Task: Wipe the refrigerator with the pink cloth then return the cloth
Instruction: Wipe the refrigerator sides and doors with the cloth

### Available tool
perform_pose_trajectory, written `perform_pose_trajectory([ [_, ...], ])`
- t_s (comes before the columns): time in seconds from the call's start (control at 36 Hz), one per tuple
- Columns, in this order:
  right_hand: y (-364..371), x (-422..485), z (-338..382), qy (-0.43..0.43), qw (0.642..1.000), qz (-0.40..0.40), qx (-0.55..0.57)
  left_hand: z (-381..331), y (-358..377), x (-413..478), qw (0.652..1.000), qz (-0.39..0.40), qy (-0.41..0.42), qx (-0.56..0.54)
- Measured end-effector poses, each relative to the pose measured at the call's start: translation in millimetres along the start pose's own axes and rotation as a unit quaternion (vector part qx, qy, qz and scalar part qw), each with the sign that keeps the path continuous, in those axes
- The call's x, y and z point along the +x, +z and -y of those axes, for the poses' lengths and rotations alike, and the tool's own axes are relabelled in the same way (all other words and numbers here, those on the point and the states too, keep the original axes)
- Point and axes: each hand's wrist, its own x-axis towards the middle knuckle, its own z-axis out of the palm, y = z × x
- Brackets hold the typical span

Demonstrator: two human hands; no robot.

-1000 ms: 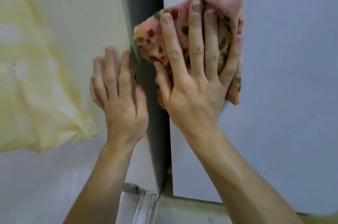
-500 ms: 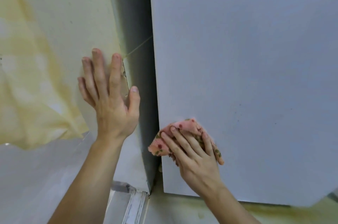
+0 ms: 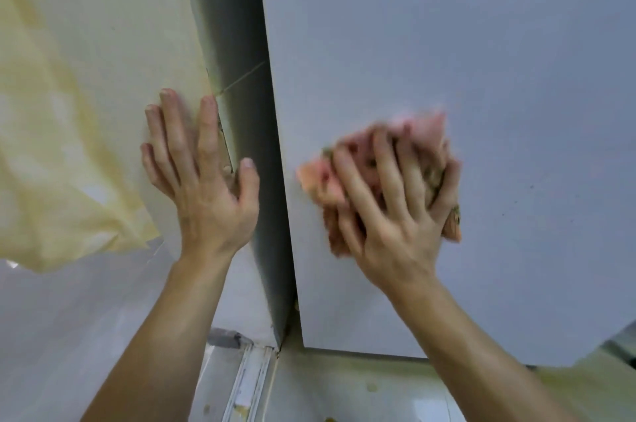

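While the right hand presses a crumpled pink cloth with red and green spots flat against the white refrigerator door, its fingers lie spread and nearly straight across the fabric. Motion blur smears both this hand and the cloth, so the finer folds cannot be made out. The cloth bunches under the palm and fingers, and its edges stick out past the thumb on one side and past the little finger on the other. It sits near the door's left edge, about midway up the panel.

Across a dark gap from it, the left hand lies flat on a cream painted wall with its fingers spread and pointing up. Its thumb reaches out toward the grey side panel of the refrigerator; whether it touches the panel cannot be told. Neither hand touches the other.

Beyond the left hand's little finger hangs a pale yellow sheet of fabric, its lower corner level with the wrist. Below both forearms lies a light, stained floor, and a white floor rail runs just beside the left forearm.
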Motion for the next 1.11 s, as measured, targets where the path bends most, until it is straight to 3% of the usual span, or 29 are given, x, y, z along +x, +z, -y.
perform_pose_trajectory([
  [0.17,-10.7,-125.9,-44.6,-0.104,0.984,0.146,-0.002,-12.2,3.7,-19.0,0.999,0.019,0.013,-0.022],
  [0.31,-18.1,-118.4,-43.7,-0.069,0.981,0.179,0.011,-32.1,14.6,-23.7,0.999,0.018,0.038,-0.010],
  [0.39,-20.3,-77.2,-32.1,0.012,0.990,0.139,0.030,-37.4,14.3,-22.4,0.999,0.006,0.031,0.001],
  [0.53,-30.4,59.2,-26.1,0.151,0.987,-0.003,0.047,-43.7,12.8,-23.5,1.000,0.006,0.022,0.006],
  [0.61,-33.5,103.5,-29.3,0.163,0.986,-0.040,0.017,-48.2,11.9,-25.7,0.999,0.013,0.036,0.001],
  [0.72,-22.5,76.9,-24.2,0.113,0.992,-0.056,-0.021,-55.2,10.7,-26.2,0.999,0.024,0.043,-0.013],
  [0.81,-13.9,-1.8,-29.2,0.019,1.000,-0.004,0.007,-64.1,13.2,-27.6,0.999,0.025,0.041,-0.027],
  [0.94,-26.8,-168.7,-64.9,-0.101,0.972,0.209,-0.024,-77.6,14.9,-35.5,0.997,0.040,0.064,-0.033],
  [1.11,-40.2,-167.9,-85.0,-0.107,0.954,0.281,0.015,-87.5,18.4,-49.0,0.991,0.071,0.111,-0.034],
])
